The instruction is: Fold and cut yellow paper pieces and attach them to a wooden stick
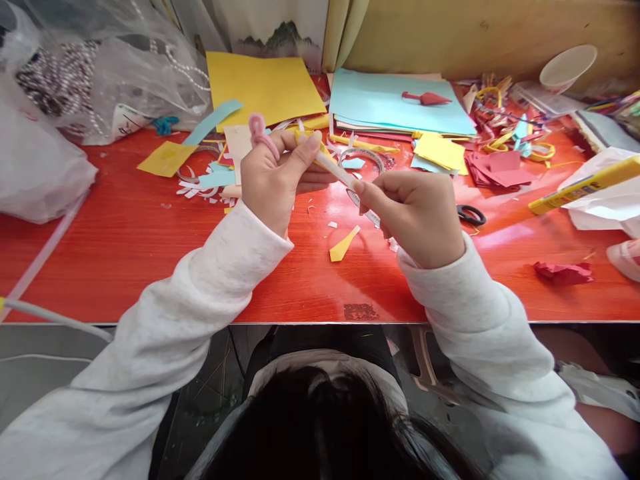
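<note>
My left hand (pixel 280 177) pinches a small yellow paper piece (pixel 325 162) between thumb and fingers, above the red table. A narrow whitish strip (pixel 336 168) runs from it down to the right. My right hand (pixel 417 210) pinches the lower end of that strip, with the fingers curled. A pink fuzzy loop (pixel 260 133) sits around a finger of my left hand. Below the hands lies a yellow paper cutout (pixel 344 245) with a pale tip. Tape rings (pixel 361 157) lie behind the strip, partly hidden by my right hand.
Yellow sheets (pixel 265 87) and blue sheets (pixel 395 103) lie at the back. Plastic bags (pixel 40 160) fill the left side. To the right are black scissor handles (pixel 471 215), a yellow tube (pixel 585 187), crumpled red paper (pixel 564 272) and a white cup (pixel 569 69).
</note>
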A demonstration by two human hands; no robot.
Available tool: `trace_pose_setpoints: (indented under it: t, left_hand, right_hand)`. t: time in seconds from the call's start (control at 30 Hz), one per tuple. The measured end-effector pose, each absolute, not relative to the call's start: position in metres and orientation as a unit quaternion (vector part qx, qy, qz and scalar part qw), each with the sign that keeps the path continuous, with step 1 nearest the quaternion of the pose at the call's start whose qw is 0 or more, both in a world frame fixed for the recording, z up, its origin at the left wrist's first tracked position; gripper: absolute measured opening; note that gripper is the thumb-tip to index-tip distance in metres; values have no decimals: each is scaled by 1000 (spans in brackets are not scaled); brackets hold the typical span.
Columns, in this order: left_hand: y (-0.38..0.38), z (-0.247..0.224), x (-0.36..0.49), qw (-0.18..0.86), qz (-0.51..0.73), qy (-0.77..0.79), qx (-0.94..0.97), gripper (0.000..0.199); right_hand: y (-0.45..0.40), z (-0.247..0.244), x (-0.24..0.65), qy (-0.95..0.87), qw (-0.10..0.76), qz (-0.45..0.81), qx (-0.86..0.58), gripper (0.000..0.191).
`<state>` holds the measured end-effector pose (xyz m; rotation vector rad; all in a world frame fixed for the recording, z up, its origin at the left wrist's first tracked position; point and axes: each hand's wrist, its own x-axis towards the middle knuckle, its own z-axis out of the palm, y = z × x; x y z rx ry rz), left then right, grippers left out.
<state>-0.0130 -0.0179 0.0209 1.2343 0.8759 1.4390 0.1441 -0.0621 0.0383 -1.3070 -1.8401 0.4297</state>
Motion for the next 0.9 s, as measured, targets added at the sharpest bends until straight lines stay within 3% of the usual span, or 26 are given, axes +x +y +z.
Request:
trace_pose_setpoints:
  t: [0.23,0.57,0.9]
  left_hand:
    - [-16,18,-13,484,602,387,504,19]
    - [-16,18,-6,564,550,350,506,13]
    - [-18,16,-10,555,603,278,501,8]
  right_hand:
    - [-61,38,145,-730,392,201,-523,40]
    - [-61,32,144,-718,411,176,-534,35]
    - [-61,31,145,-764,378,164,-497,40]
